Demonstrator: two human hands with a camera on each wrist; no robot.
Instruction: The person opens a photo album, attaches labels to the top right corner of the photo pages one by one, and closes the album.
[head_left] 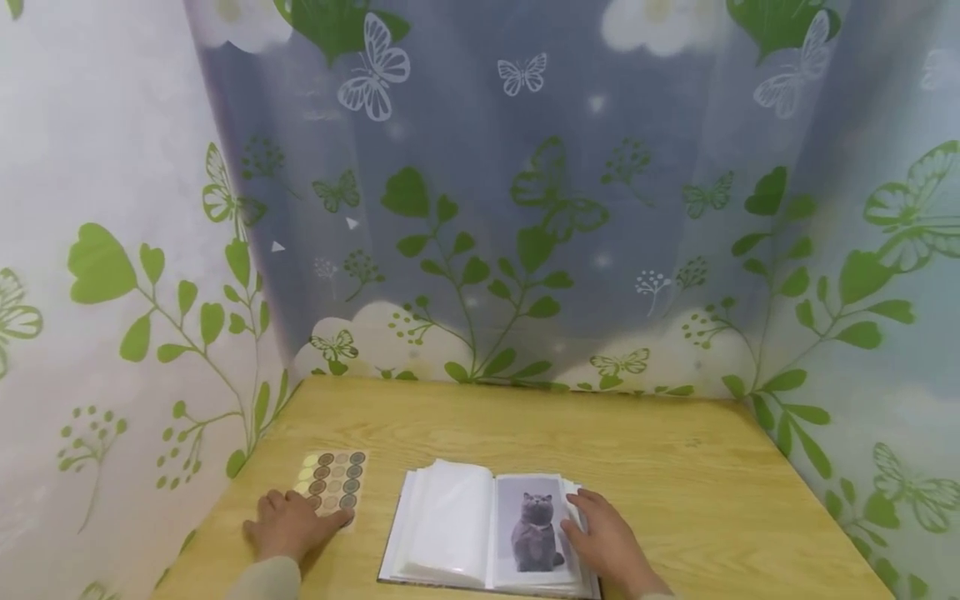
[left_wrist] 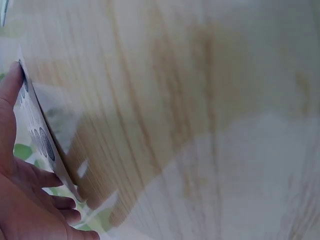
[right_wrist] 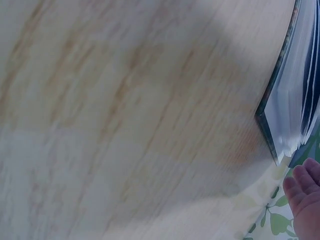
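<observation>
Left hand fingers flat on sticker sheet; right hand fingers flat on album right edge.

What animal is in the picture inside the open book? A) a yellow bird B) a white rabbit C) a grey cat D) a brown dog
C: the right-hand page of the open white photo album on the light wooden table shows a picture of a sitting grey cat.

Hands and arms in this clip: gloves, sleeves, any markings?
Both hands are bare: no gloves, rings or markings show. The left hand comes out of a light beige sleeve at the wrist. The right hand shows only a sliver of similar light cuff at the frame's bottom edge.
</observation>
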